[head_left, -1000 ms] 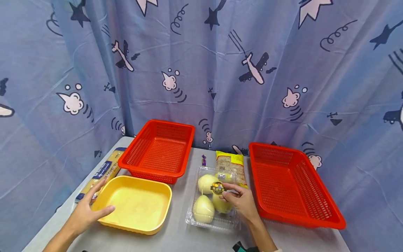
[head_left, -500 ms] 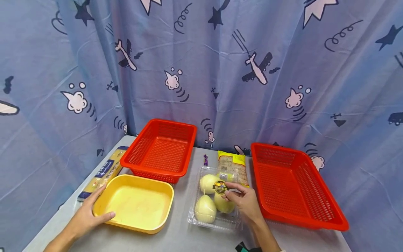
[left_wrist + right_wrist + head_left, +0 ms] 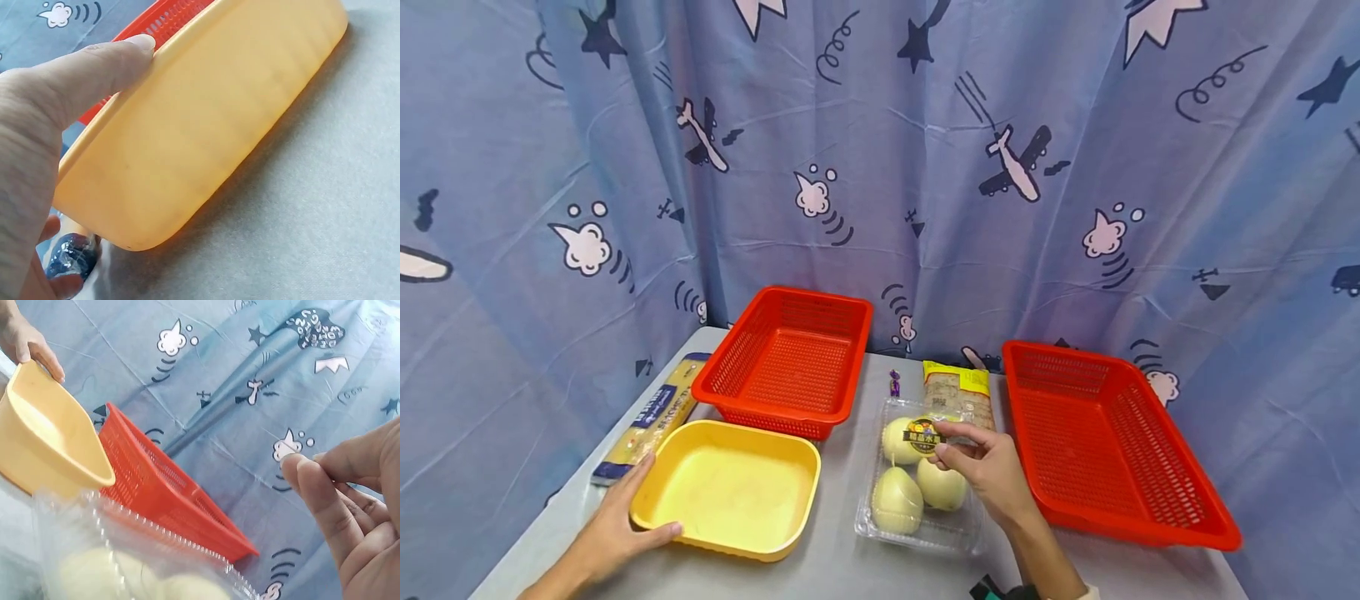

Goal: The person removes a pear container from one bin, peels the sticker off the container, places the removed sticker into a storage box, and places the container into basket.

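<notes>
My left hand (image 3: 613, 525) grips the near-left corner of a yellow plastic basin (image 3: 730, 483). In the left wrist view the thumb lies on the rim of the basin (image 3: 206, 119), with fingertips lower down outside the corner. My right hand (image 3: 988, 467) pinches a round black-and-gold label (image 3: 922, 437) with a banner of writing. The label overlaps a clear plastic clamshell box (image 3: 917, 533) of pale yellow pears (image 3: 897, 500). Seen from the right wrist, the thumb and index finger of the right hand (image 3: 350, 506) meet above the box, and the label is hidden.
Two red plastic baskets stand behind, one basket (image 3: 790, 400) beyond the basin and one basket (image 3: 1112, 458) at the right. A pasta packet (image 3: 655, 417) lies at the left edge. A purple-wrapped candy (image 3: 895, 383) and a yellow-topped bag (image 3: 958, 383) lie behind the pears. A patterned curtain (image 3: 865, 150) hangs behind.
My left hand has come down toward me onto the basin's corner. My right hand has risen slightly, and the label has moved up with it over the box.
</notes>
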A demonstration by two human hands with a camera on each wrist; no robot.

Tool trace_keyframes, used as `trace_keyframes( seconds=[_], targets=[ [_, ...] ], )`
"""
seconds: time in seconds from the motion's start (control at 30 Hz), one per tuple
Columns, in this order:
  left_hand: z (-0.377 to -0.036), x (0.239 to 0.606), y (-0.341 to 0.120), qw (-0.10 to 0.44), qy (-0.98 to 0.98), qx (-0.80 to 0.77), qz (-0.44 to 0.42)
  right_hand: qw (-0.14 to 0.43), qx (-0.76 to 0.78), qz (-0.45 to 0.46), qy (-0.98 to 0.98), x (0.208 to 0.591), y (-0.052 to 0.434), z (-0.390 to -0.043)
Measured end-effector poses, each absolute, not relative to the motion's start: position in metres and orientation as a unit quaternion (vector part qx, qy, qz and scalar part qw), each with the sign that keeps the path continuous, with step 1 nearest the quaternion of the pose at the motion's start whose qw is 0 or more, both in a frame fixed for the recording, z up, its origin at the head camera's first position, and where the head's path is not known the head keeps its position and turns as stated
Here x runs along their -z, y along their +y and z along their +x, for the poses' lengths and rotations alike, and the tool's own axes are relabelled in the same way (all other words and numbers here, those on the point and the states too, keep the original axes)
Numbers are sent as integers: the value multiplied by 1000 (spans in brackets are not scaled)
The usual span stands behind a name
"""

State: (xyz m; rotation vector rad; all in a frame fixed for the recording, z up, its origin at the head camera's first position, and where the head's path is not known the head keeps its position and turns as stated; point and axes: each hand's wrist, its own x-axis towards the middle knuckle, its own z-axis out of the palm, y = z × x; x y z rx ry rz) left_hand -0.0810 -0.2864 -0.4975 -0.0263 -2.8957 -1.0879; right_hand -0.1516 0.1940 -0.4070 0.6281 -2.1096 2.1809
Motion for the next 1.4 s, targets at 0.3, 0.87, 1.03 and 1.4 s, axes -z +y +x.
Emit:
trace_keyframes(
  seconds=[0.3,0.87,1.03,1.4],
  targets=[
    [-81,501,-285,20,-939,344,-8,21,-683,226,-695,387,178,-148],
    [-81,500,-286,34,-936,351,-20,1,-682,256,-685,352,128,-149],
    [-80,500,-288,25,-936,350,-14,-5,-676,258,-690,345,110,-149],
    [-82,499,-289,3,-940,340,-4,-5,-702,300,-646,346,68,-155]
  ],
)
